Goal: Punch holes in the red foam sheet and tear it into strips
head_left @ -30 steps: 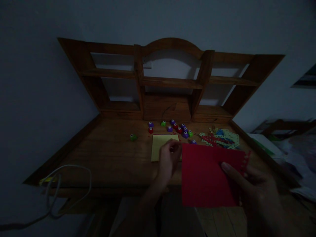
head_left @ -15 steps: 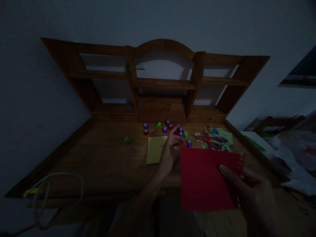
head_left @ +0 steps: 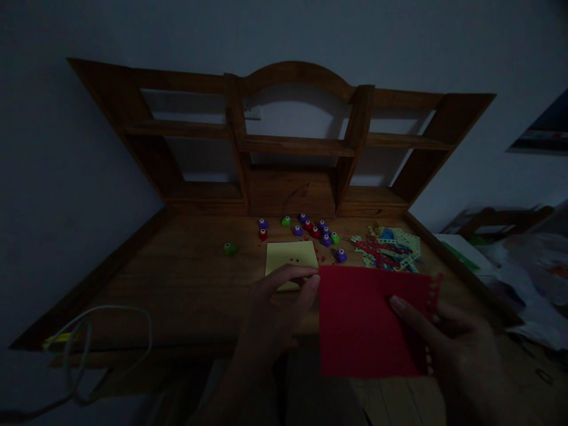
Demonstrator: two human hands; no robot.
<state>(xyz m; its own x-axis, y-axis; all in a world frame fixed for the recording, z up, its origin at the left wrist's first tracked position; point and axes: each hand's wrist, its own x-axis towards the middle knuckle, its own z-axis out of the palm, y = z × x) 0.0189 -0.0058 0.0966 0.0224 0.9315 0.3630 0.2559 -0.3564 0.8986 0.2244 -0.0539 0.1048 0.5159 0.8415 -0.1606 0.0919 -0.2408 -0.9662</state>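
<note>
My right hand [head_left: 448, 337] grips a square sheet of red paper [head_left: 368, 331] by its right side, thumb lying flat on the front and fingers behind. Small notches and holes run along that right edge. At the sheet's top left corner, the thumb and forefinger of my left hand [head_left: 279, 302] are closed on the paper. Beyond my left hand lies a pad of yellow paper [head_left: 290, 253], with small red cut-out bits on and around it. Several small paper punches [head_left: 326, 239] in purple, red and green, with white round tops, stand behind the pad.
A green punch [head_left: 229, 248] sits apart at the left. Punched strips of coloured paper [head_left: 390, 248] are heaped at the right of the wooden desk [head_left: 186, 278]. A white cable [head_left: 148, 331] loops at the left front edge. Wooden shelves [head_left: 297, 148] rise behind.
My left hand has come back from near the punches to the red paper's top left corner and closed on it. The right hand stays on the sheet. The view has shifted slightly.
</note>
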